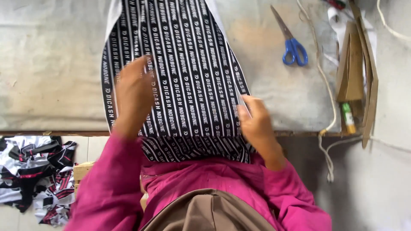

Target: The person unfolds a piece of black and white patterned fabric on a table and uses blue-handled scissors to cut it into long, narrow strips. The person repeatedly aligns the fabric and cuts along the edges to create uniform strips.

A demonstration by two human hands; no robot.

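Note:
A long piece of black fabric (188, 55) with white printed stripes lies on the grey worktable (51, 64) and hangs over its front edge toward me. My left hand (135, 92) lies flat on the fabric's left half, blurred by motion, fingers apart. My right hand (254, 119) pinches the fabric's right edge near the table's front edge. Both arms wear magenta sleeves.
Blue-handled scissors (291, 40) lie on the table at the upper right. Brown cardboard pattern pieces (355, 68), a green-and-yellow tube (347, 115) and a pale cord (325, 85) sit at the right. Black, white and red fabric scraps (36, 175) are heaped on the floor at the left.

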